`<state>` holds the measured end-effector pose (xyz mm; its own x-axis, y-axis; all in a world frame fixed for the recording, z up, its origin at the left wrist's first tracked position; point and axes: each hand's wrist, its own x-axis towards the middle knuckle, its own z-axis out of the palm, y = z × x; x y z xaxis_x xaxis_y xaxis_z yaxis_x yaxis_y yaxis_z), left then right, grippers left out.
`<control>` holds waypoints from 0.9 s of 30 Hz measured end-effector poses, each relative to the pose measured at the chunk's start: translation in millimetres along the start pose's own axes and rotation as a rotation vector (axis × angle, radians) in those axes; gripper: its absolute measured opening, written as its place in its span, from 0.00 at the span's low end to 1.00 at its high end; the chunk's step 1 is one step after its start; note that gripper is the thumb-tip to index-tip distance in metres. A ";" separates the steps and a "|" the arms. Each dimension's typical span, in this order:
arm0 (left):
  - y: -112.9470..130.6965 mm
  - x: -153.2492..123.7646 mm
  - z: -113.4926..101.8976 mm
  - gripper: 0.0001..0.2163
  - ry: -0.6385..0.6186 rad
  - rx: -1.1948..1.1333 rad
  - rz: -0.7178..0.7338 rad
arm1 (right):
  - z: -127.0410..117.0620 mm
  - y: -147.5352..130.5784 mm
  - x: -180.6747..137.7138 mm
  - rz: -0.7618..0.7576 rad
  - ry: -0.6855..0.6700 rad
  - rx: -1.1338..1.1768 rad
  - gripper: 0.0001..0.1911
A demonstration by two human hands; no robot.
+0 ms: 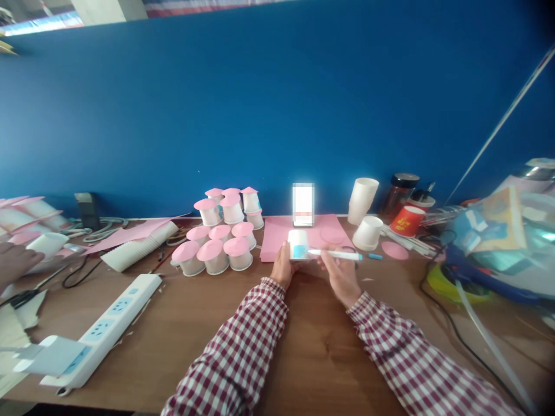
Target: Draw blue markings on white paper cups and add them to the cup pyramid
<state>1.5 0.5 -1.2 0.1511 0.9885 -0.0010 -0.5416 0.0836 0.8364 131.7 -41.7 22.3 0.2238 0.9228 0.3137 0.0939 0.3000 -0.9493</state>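
left hand holding blue-patched white paper cup by flat pink paper sheet, right hand pinching slim white blue-ended marker, tip at cup's side, red paper cup farther right, yellow lettering illegible

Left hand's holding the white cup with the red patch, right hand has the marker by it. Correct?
Not quite: the patch is blue, not red, as the head view shows. The left hand holds the white cup, and the right hand has the marker by it.

Blue partition; brown wooden table
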 end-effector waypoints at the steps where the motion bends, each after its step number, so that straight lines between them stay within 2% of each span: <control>1: 0.5 -0.1 0.6 0.25 0.002 -0.002 -0.002 | 0.1 -0.3 0.0 0.000 -0.002 0.000 0.13; 10: 2.9 -0.5 1.5 0.24 0.033 -0.028 -0.036 | -0.3 0.5 0.2 -0.041 -0.073 -0.010 0.14; 16: 2.7 -0.2 1.3 0.24 0.006 -0.024 -0.031 | 0.2 -2.9 -0.1 -0.031 -0.015 -0.009 0.14; 27: 2.7 -0.3 0.8 0.24 0.012 -0.029 -0.034 | 0.1 -1.0 -0.1 -0.018 -0.047 -0.003 0.12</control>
<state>0.7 0.4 1.5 0.1602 0.9864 -0.0363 -0.5600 0.1211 0.8196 131.4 -42.1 23.3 0.1766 0.9276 0.3293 0.1001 0.3159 -0.9435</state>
